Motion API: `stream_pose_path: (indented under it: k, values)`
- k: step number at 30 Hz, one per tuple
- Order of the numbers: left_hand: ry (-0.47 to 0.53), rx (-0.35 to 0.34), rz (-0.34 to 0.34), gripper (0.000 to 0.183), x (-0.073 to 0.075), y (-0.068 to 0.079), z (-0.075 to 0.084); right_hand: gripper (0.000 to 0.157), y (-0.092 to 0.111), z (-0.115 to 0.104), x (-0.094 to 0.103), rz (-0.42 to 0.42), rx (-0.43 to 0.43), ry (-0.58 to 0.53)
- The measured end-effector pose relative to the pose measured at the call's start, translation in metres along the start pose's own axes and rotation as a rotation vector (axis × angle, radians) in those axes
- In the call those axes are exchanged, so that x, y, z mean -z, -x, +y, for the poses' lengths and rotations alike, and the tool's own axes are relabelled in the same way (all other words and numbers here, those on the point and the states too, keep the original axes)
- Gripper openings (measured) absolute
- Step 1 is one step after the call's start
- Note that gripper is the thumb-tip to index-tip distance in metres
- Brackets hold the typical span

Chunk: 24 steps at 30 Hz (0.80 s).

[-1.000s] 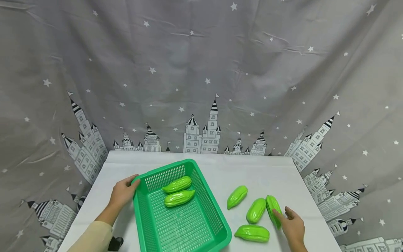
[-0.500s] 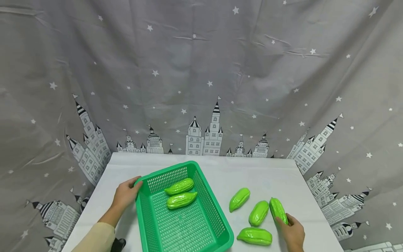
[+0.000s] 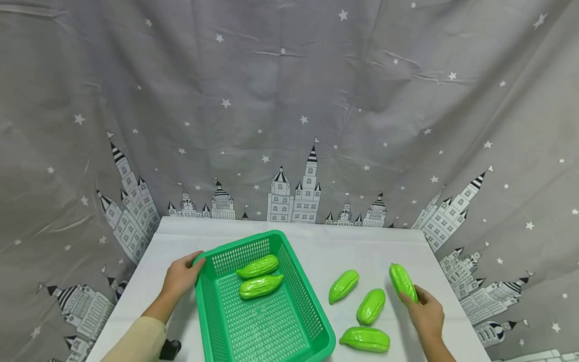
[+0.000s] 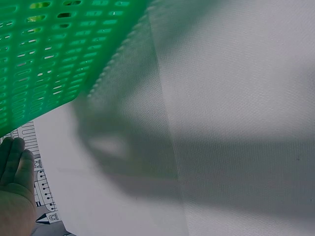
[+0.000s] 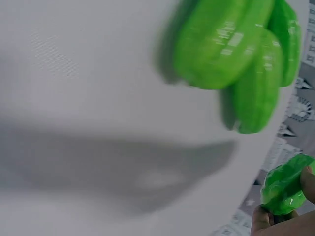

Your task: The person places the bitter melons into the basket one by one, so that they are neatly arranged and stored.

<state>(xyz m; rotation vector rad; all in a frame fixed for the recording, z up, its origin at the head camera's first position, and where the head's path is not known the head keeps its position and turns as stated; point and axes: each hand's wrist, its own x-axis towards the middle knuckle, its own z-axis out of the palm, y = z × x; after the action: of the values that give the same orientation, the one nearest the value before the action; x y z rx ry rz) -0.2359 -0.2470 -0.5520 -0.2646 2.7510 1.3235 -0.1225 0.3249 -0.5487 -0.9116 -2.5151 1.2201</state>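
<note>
White table (image 3: pixel 316 241), starry curtain behind. Right hand (image 3: pixel 425 314) has closed round a gourd (image 3: pixel 402 281) and raised it off the cloth; a second ago it only touched it. Left hand (image 3: pixel 181 276) keeps gripping the basket (image 3: pixel 312 314) corner. Two gourds already inside.

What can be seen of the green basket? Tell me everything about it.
The green basket is a rectangular, glossy plastic tray with slotted walls and a perforated floor. It sits upright on the white table, turned at an angle. Two green gourds lie side by side at its far end. The left hand grips its far left corner.
</note>
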Motion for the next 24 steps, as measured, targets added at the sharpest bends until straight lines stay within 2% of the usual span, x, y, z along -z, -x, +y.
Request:
stream_pose_path:
  k: [5, 10, 17, 24]
  values:
    - [-0.004, 0.001, 0.005, 0.056, 0.002, 0.002, 0.001, 0.064, -0.004, -0.037, 0.002, -0.075, 0.118, -0.025]
    - [-0.003, -0.011, 0.010, 0.055, 0.001, 0.002, 0.002, 0.062, -0.001, -0.075, -0.004, -0.149, 0.191, -0.080]
    - [0.003, -0.005, 0.012, 0.054, 0.001, 0.003, 0.002, 0.057, 0.003, -0.114, -0.025, -0.198, 0.291, -0.125]
    - [0.005, -0.008, 0.011, 0.055, 0.001, 0.002, 0.001, 0.055, 0.016, -0.143, -0.050, -0.292, 0.409, -0.126]
